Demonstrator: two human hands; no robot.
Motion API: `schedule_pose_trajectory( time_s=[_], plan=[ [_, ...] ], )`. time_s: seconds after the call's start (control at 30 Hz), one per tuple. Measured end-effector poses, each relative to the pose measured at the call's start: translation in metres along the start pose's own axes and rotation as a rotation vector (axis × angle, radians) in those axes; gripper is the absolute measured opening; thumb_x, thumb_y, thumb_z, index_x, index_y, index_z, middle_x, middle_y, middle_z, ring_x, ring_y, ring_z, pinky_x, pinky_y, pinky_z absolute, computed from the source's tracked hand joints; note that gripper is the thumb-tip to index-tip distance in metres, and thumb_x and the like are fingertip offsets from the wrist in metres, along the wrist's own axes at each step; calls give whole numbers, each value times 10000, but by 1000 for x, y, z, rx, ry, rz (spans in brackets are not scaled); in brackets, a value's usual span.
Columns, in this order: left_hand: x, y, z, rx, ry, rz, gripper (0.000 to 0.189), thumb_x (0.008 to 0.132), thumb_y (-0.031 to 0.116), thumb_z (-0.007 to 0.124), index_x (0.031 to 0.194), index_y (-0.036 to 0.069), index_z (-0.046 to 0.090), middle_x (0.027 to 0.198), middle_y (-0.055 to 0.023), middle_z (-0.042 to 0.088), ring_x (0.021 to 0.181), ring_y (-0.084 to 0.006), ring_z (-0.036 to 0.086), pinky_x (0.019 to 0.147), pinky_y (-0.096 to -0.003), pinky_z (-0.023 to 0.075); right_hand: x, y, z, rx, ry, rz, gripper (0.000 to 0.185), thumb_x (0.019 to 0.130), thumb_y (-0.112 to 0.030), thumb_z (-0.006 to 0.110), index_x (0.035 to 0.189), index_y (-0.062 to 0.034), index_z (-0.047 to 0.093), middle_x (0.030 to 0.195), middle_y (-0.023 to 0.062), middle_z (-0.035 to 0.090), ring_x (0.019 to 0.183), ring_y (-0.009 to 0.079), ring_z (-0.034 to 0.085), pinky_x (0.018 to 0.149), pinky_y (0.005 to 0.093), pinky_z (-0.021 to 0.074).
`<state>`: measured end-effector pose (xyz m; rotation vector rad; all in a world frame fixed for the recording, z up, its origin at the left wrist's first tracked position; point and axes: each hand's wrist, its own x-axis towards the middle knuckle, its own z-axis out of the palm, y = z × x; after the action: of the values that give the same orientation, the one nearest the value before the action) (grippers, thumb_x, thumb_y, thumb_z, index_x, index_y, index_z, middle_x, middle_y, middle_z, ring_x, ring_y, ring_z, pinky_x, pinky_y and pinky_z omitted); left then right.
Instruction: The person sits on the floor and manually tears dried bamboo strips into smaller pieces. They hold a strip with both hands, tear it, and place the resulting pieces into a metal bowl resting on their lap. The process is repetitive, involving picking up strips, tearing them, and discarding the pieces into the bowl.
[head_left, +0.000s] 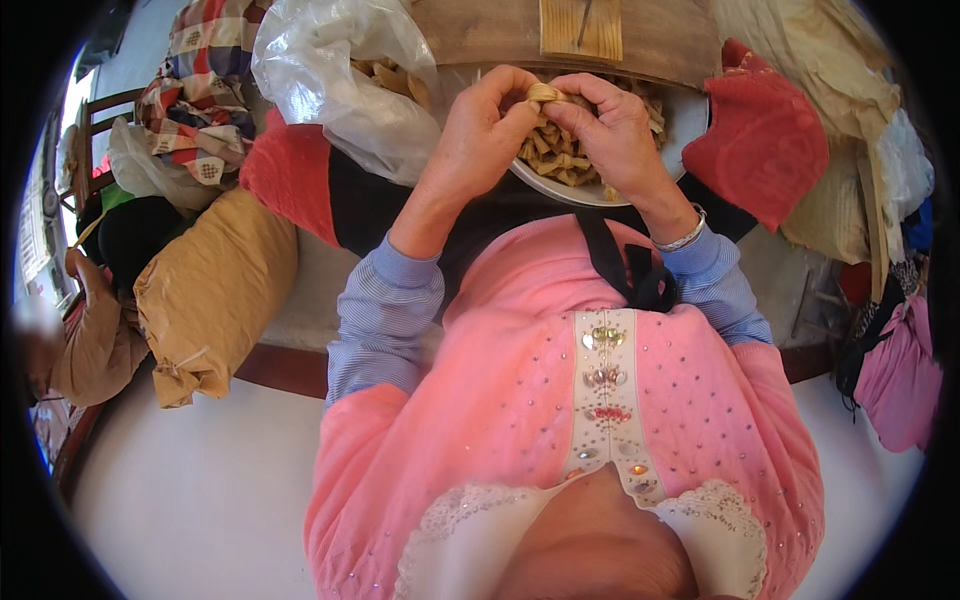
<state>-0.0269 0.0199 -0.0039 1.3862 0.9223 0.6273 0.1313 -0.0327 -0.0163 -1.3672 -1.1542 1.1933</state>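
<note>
Between the fingertips of both hands is a small tan strip (545, 93), folded or wound into a tight bundle. My left hand (484, 127) pinches it from the left with thumb and forefinger. From the other side my right hand (611, 124) grips it the same way. Under the hands a pale round basin (541, 185) rests at my lap, heaped with small tan folded pieces (559, 159). Their exact material cannot be told. Left of the basin, a clear plastic bag (330, 82) gapes around more tan pieces (394, 79).
Beyond the basin lies a wooden board (480, 30) bearing a small wood block (581, 30) with a nail-like metal piece. Red cloths (757, 142) cover my knees. A stuffed brown paper sack (217, 292) lies at left, near another person (94, 337). Brown sheeting (825, 187) stands at right.
</note>
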Motion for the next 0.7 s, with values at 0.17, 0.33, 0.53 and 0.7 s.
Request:
schedule_pose_trajectory(
  time_s=[0.17,0.33,0.53,0.7],
  plan=[
    [7,-3,2,91,40,104,163,863,-7,511,1025,-14,525,881,-23,575,803,-61,520,702,-195,435,6,4,-1,-108,94,-268,158,841,-83,663,971,5,646,894,-12,607,759,73,546,662,207,443],
    [15,10,5,-166,-39,43,164,876,4,535,1039,-10,516,883,-28,576,817,-72,530,719,-209,443,7,-7,-9,889,-158,333,191,877,-114,634,1038,-12,623,905,-23,592,760,51,536,650,213,452],
    [8,12,-8,150,86,484,137,837,-7,584,970,18,606,843,-55,578,787,-163,554,699,-270,454,-5,-26,-12,553,-152,270,179,936,-130,543,1072,-22,588,839,12,575,653,54,512,584,208,437],
    [0,14,-7,179,84,559,77,794,87,631,853,40,614,800,-75,541,827,-276,525,731,-356,419,-20,-12,-13,831,-256,299,232,951,-237,541,1099,-58,541,818,19,542,538,57,424,508,237,399]
  ],
)
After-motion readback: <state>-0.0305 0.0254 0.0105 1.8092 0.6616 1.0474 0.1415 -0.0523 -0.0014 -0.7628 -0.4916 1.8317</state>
